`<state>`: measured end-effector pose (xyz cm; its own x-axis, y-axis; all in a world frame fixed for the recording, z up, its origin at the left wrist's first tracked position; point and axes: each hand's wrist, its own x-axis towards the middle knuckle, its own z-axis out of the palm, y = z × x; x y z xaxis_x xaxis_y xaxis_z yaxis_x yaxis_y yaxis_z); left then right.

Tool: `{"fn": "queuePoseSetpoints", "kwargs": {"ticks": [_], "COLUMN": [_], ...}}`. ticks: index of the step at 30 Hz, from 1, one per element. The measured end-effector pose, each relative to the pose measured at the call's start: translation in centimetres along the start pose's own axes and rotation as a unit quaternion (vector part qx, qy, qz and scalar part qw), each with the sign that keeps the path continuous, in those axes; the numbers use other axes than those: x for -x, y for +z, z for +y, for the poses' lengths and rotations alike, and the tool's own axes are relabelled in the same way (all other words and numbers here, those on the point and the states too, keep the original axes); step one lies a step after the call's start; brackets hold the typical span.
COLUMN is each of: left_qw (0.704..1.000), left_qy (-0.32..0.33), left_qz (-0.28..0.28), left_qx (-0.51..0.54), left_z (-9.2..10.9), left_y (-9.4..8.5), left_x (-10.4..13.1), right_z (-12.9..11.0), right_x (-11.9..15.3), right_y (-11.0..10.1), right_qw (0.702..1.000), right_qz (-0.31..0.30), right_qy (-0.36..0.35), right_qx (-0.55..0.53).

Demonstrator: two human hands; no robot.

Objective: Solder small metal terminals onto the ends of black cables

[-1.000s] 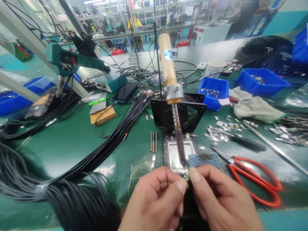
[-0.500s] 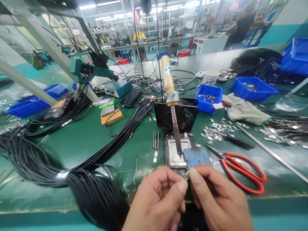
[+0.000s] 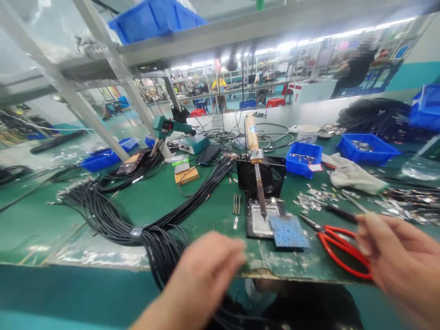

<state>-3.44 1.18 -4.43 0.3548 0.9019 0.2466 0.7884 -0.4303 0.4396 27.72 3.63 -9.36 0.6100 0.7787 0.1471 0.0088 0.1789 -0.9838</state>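
Note:
My left hand (image 3: 206, 270) is over the front table edge, beside the bundle of black cables (image 3: 161, 250); its fingers are smeared by motion, so whether it holds anything is unclear. On the right, my right hand (image 3: 395, 252) has thumb and fingers pressed together at a thin metal strip (image 3: 355, 202), covering part of the red-handled pliers (image 3: 332, 250). Whether the strip is gripped or just lies behind the fingers I cannot tell. Between the hands, a soldering iron (image 3: 256, 156) points down at a metal tray (image 3: 256, 229), with a blue sponge (image 3: 288, 233) overlapping it.
A black fan frame (image 3: 278, 176) stands behind the tray. Small metal pieces (image 3: 311, 197) lie scattered to the right, near a blue bin (image 3: 302, 160) and a white glove (image 3: 357, 176). Metal posts (image 3: 120, 78) and a shelf carrying a blue crate (image 3: 154, 20) rise at the left.
My hands were together in front of the sponge, fingering a small part. They have parted: the left moved left, the right moved right over the pliers. The view has tilted and shifted left.

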Motion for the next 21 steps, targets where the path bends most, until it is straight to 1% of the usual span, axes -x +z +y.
{"fn": "queuePoseSetpoints", "kwargs": {"ticks": [2,3,4,6,8,10,12,16,18,19,21], "left_qw": [0.993,0.987,0.982,0.971,0.965,0.962,0.961,0.963,0.965,0.966,0.964], "left_qy": [-0.075,-0.104,-0.128,-0.164,-0.185,-0.200,-0.216,-0.246,-0.252,-0.250,-0.233], "left_qz": [0.040,0.046,0.038,0.015,-0.009,-0.020,-0.015,0.028,0.055,0.066,0.083], "left_qx": [-0.082,-0.112,-0.137,-0.171,-0.187,-0.187,-0.173,-0.106,-0.043,-0.002,0.100], "left_z": [-3.0,-4.5,-5.9,-8.1,-9.1,-9.1,-8.5,-7.6,-7.5,-7.3,-6.7], "left_y": [-3.0,-4.1,-4.9,-5.7,-5.7,-5.6,-5.7,-6.5,-7.6,-8.4,-10.6], "left_x": [-2.5,-3.7,-4.9,-6.7,-7.7,-8.0,-8.0,-7.6,-7.6,-7.7,-7.9], "right_z": [0.0,0.1,0.2,0.6,0.9,1.0,1.0,0.6,0.5,0.5,0.5], "right_x": [0.0,0.1,0.1,0.0,-0.4,-0.8,-1.0,-1.1,-1.0,-1.0,-1.0], "right_y": [0.0,0.0,-0.1,-0.3,-0.4,-0.5,-0.5,-0.3,-0.2,-0.3,-0.3], "right_qw": [0.999,0.998,0.998,0.995,0.993,0.991,0.990,0.989,0.989,0.989,0.988], "right_qz": [-0.011,-0.018,-0.023,-0.034,-0.041,-0.045,-0.051,-0.058,-0.057,-0.056,-0.057], "right_qy": [0.001,0.004,0.010,0.024,0.035,0.041,0.042,0.044,0.046,0.045,0.044], "right_qx": [-0.035,-0.053,-0.066,-0.087,-0.104,-0.115,-0.122,-0.127,-0.129,-0.131,-0.134]}}
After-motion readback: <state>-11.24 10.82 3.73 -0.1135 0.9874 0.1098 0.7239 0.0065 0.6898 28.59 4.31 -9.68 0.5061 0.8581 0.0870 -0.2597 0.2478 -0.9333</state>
